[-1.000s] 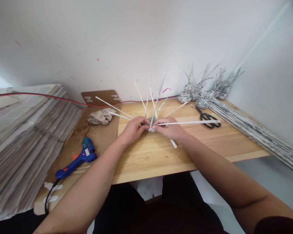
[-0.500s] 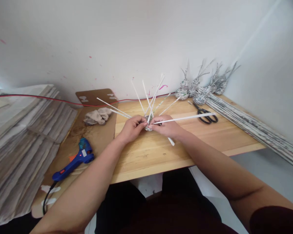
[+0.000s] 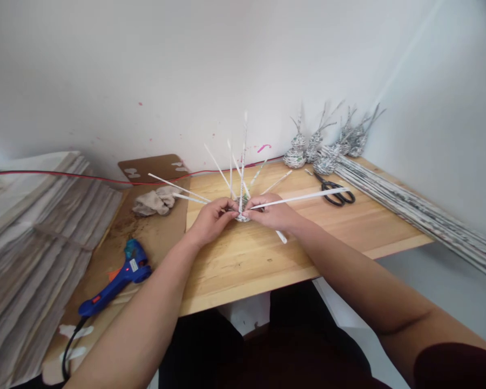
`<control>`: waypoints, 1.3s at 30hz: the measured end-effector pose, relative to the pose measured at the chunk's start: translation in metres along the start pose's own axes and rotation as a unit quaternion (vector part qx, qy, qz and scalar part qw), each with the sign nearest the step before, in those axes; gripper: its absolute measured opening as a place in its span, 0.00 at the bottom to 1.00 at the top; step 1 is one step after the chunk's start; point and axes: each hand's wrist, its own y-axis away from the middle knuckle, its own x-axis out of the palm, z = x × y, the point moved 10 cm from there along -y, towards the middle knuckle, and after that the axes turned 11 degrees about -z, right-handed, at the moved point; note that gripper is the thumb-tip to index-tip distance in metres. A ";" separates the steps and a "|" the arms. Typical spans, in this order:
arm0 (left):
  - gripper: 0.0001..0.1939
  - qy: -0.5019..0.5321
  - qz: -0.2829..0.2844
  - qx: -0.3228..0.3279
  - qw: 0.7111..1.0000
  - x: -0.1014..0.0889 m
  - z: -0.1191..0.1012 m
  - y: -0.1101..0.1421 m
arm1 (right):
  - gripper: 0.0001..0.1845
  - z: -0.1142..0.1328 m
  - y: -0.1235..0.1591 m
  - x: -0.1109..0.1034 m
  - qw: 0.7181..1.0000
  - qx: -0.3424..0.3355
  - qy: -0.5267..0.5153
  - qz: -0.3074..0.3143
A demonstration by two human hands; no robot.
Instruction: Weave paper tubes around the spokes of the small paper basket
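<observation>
Blue plastic glue gun (image 3: 119, 279) lay on the brown board (image 3: 166, 229) beyond the wooden bench's (image 3: 235, 270) left edge, crumpled off-white cloth (image 3: 152, 202) behind it. Left hand (image 3: 214, 220), fingers nearly closed, pinched a small round woven newspaper piece (image 3: 242, 218) with splayed spokes, mid-bench. Right hand (image 3: 273, 214), also nearly closed, pinched its other side plus a long white paper strip (image 3: 303, 197). Black-handled scissors (image 3: 332, 203) lay toward the back right corner, near gourd-shaped newspaper weaves (image 3: 295, 158) and bundled rolled-paper sticks (image 3: 409, 210).

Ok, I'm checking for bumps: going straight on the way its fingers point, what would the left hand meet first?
Likely the small woven piece, which the left hand seems to be touching; the right hand lies beyond, though depth is unclear.
</observation>
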 end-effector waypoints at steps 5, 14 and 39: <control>0.06 0.011 0.026 -0.001 1.000 0.005 0.002 -0.002 | 0.06 0.003 0.003 0.002 1.000 -0.019 0.010 0.003; 0.07 0.040 0.057 -0.016 0.997 0.009 0.010 -0.001 | 0.07 -0.002 0.002 0.005 1.000 -0.005 -0.027 0.011; 0.09 0.020 -0.001 -0.013 1.000 -0.003 0.013 -0.005 | 0.14 -0.005 -0.006 -0.024 0.980 -0.014 -0.185 -0.066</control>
